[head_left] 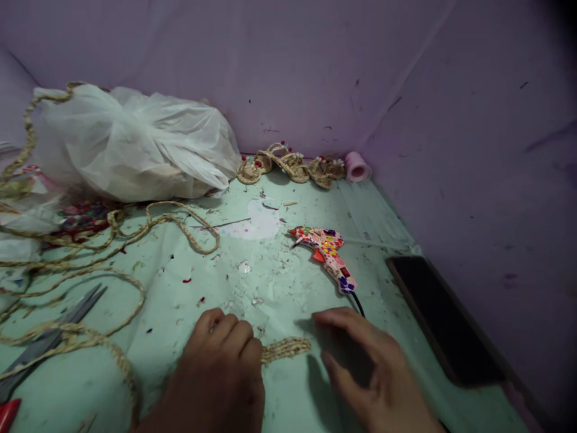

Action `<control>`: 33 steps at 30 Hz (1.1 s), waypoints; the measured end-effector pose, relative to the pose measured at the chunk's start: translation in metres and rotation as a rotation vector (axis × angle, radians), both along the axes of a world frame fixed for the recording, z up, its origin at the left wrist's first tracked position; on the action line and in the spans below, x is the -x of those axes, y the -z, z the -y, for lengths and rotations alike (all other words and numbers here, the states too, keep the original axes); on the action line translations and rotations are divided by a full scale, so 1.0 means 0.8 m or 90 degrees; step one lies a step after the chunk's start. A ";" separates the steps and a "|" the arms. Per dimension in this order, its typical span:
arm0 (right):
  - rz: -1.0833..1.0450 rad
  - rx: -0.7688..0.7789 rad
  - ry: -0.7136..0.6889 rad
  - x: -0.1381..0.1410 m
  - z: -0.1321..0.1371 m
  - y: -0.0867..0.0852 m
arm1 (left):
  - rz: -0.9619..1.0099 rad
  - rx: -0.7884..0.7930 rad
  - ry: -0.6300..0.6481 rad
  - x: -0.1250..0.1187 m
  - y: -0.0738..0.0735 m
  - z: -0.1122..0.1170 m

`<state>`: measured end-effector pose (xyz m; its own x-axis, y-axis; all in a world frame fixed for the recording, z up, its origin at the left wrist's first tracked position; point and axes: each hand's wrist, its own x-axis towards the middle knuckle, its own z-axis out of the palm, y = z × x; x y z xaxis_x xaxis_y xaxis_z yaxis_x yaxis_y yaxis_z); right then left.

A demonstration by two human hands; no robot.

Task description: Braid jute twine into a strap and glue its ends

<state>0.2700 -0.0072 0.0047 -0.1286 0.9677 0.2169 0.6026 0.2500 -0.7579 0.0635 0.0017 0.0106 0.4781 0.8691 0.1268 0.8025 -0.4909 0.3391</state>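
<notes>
Head view: left hand point(220, 367) curled around a braided straw strip point(288, 349), right hand point(376, 361) spread beside its tip; smartphone point(444, 319) near the tabletop point(175, 300)'s right edge.

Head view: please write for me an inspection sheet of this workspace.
Surface: pale green covering, scattered with small scraps.
Work items: braided strip; floral hot-glue gun lying on its side.
Clutter: scissors partly under loose braided cord; phone; white plastic bag.
Hands: left hand curled over the strip; right hand open beside its end.
Cables: black cable leaving the gun's handle.
Surroundings: purple walls; pink spool and beaded sandal-like pieces near the back wall.
</notes>
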 end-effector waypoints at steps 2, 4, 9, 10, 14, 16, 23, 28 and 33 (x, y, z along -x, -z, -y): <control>-0.021 -0.018 0.038 -0.008 -0.002 -0.005 | -0.012 0.012 0.004 0.001 -0.004 -0.001; -0.011 -0.039 0.061 -0.012 -0.004 -0.012 | -0.012 0.009 -0.001 0.002 -0.006 -0.001; 0.037 -0.067 0.087 -0.008 0.003 -0.021 | 0.007 -0.014 -0.006 0.002 0.002 0.003; 0.040 -0.084 0.095 -0.007 0.006 -0.021 | 0.015 -0.024 -0.010 0.001 0.004 0.004; 0.040 -0.130 0.108 0.002 0.009 -0.010 | 0.037 -0.052 -0.019 -0.001 0.002 0.004; 0.070 -0.143 0.047 0.009 0.004 -0.005 | 0.017 -0.037 -0.011 0.000 -0.001 0.003; 0.186 -0.118 -0.169 0.041 -0.007 -0.002 | 0.058 -0.039 -0.041 0.001 0.004 0.009; 0.179 -0.093 -0.162 0.050 -0.005 -0.006 | 0.101 -0.022 -0.064 0.002 0.006 0.005; 0.183 -0.088 -0.166 0.052 -0.008 -0.010 | 0.102 0.031 -0.077 0.001 -0.003 0.002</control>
<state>0.2281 -0.0006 0.0127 -0.4405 0.8585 0.2624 0.6873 0.5106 -0.5167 0.0626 -0.0002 0.0130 0.3463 0.9261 0.1496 0.7891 -0.3737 0.4875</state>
